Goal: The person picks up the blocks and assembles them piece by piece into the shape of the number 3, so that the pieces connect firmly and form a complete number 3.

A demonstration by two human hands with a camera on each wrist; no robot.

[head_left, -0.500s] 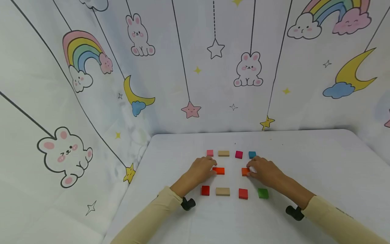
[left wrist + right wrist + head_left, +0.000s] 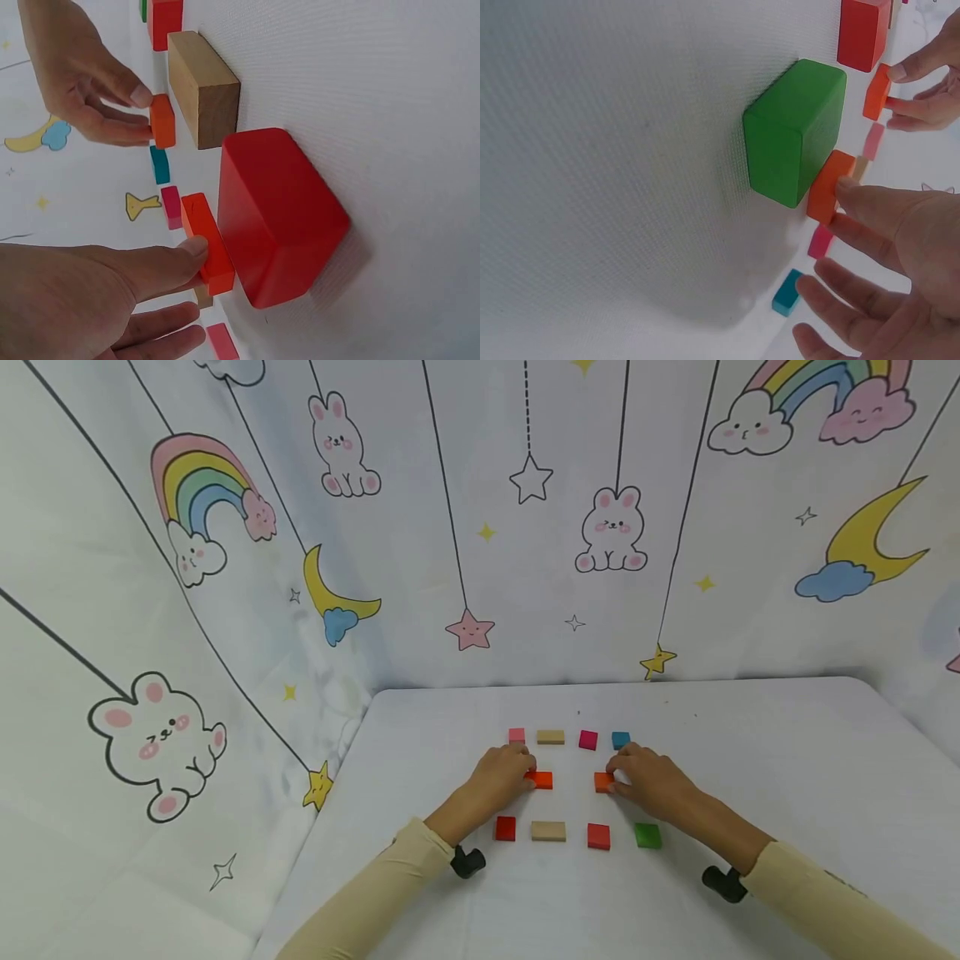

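Note:
In the head view my left hand [image 2: 498, 779] pinches the left end of a bright orange-red block [image 2: 544, 781] in the middle row. The left wrist view shows its thumb on that block's near face, with other fingers partly hidden behind. Across a gap, my right hand [image 2: 654, 779] grips an orange block [image 2: 602, 782] between thumb and fingers, and part of the block is covered. In the right wrist view the remaining fingers spread loosely near the blue block [image 2: 787, 292]. Both held blocks look to be at table level.
Behind the hands is a row: pink block [image 2: 517, 736], wooden block [image 2: 551, 737], crimson block [image 2: 588, 740] and the blue one. Nearer lie a dark red block [image 2: 506, 828], another wooden block [image 2: 548, 832], a red block [image 2: 598, 837] and a green block [image 2: 648, 836].
My left hand and forearm have shifted very slightly to the right along the orange-red block. The right hand and the other blocks look nearly unmoved.

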